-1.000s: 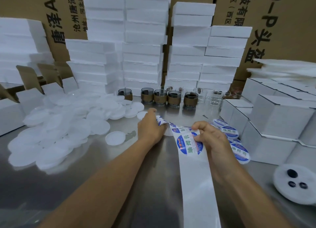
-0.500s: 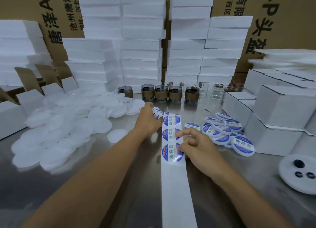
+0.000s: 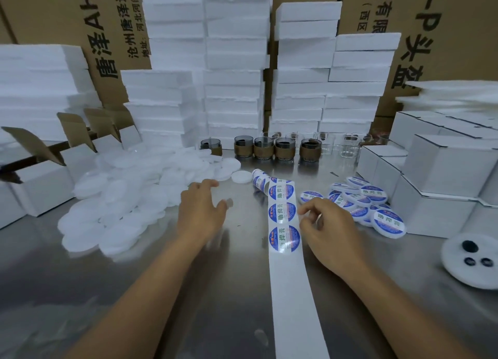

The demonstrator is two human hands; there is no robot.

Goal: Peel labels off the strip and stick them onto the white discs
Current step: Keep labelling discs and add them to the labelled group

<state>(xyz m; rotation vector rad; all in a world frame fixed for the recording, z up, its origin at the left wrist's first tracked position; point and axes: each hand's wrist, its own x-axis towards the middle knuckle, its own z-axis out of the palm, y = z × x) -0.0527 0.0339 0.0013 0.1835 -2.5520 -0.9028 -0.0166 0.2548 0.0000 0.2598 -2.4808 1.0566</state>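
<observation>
A white backing strip lies flat on the steel table, running away from me to a small curled roll. Three round blue labels sit in a row on its far part. My left hand hovers open to the left of the strip, holding nothing. My right hand is just right of the strip, loosely curled fingertips at the edge beside the middle label. A heap of bare white discs lies on the left, and one single disc near the roll. Labelled discs are piled on the right.
White foam blocks are stacked at the back against cardboard cartons. A row of glass jars stands in front of them. White cartons fill the right side. A white foam round with black holes lies at the right edge.
The strip has been laid flat on the table. My left hand let go of its rolled end and drew back to the left. My right hand slid off the strip to its right edge.
</observation>
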